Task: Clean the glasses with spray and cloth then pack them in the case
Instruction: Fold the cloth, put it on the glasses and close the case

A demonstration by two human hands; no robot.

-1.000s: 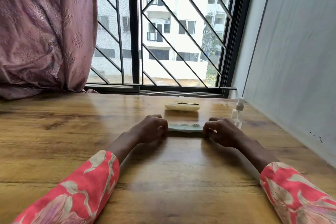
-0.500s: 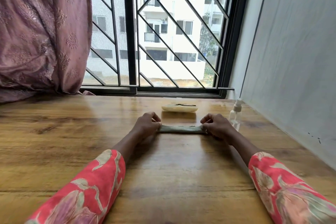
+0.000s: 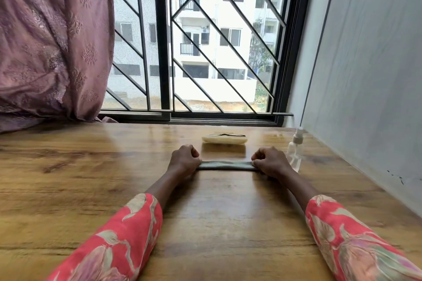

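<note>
Both hands, left point(image 3: 185, 160) and right point(image 3: 270, 160), have a pinching grip on the cloth point(image 3: 226, 165) ends, stretched flat between them, probably for folding; glasses point(image 3: 228, 135) wait on the case point(image 3: 224, 139) just beyond

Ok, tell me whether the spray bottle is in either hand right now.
No. The spray bottle stands on the table beside the right hand, while both hands pinch the ends of the cloth.

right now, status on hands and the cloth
Left hand and right hand each pinch an end of the folded cloth on the table. Glasses on case beyond. Nothing blocking.
</note>
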